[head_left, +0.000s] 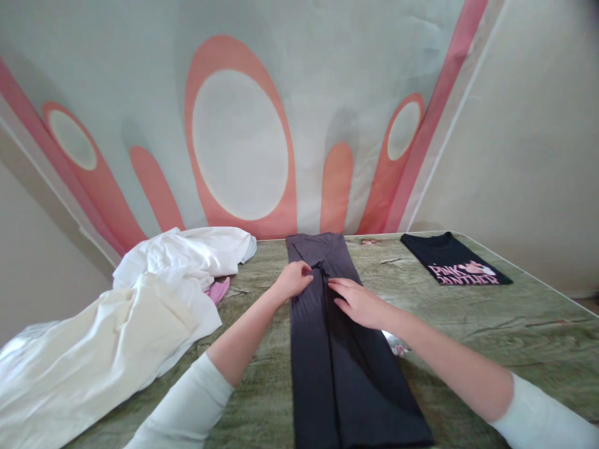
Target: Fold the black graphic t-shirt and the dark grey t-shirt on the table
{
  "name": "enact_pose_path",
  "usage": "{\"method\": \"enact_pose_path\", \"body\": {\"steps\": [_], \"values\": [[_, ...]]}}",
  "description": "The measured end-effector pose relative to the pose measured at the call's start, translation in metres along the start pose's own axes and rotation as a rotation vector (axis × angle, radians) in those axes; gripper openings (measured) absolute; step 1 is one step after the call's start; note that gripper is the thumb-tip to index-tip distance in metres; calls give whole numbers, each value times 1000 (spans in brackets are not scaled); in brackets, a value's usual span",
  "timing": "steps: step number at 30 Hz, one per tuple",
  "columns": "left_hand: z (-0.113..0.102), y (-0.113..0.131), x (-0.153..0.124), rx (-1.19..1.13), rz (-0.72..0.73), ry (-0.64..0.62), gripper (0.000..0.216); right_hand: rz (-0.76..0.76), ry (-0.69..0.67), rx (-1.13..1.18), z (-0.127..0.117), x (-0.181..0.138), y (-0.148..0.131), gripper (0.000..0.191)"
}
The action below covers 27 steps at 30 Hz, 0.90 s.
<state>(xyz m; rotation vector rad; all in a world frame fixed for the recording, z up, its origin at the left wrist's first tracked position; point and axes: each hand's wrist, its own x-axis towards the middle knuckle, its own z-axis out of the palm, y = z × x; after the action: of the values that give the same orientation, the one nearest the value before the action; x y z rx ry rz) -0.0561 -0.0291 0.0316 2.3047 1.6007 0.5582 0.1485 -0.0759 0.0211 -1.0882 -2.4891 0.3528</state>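
A long dark garment (314,368) lies stretched out from the table's back edge toward me, two long panels meeting along a line down its middle. Its exact kind is unclear; a curved, neckline-like edge shows at the far end. On the left panel, near that middle line, my left hand (292,279) touches the cloth with bent fingers, thumb and fingertips slightly apart. Across the line, my right hand (358,302) rests on the right panel, fingers stretched out and thumb apart. Neither hand visibly grips the fabric.
White cloths (187,255) and a cream cloth (126,337) are heaped at the left, with a bit of pink cloth (218,289) beside them. A folded black T-shirt (430,249) with pink lettering lies at the back right of the wood-patterned table (491,337). Behind stands a patterned backdrop (309,93).
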Motion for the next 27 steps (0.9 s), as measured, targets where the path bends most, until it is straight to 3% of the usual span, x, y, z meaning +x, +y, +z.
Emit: {"method": "enact_pose_path", "body": {"steps": [3, 7, 11, 18, 27], "values": [[16, -14, 26, 77, 10, 89, 33, 37, 118, -11, 32, 18, 13, 46], [21, -18, 44, 182, 134, 107, 30, 69, 192, 16, 50, 13, 14, 51], [16, -23, 53, 299, 220, 104, 17, 94, 210, 47, 51, 8, 12, 54], [19, -36, 46, 375, 138, 249, 19, 66, 129, 8, 48, 10, 12, 52], [26, -36, 42, 318, 162, 162, 23, 60, 88, -18, 45, 10, 9, 51]]}}
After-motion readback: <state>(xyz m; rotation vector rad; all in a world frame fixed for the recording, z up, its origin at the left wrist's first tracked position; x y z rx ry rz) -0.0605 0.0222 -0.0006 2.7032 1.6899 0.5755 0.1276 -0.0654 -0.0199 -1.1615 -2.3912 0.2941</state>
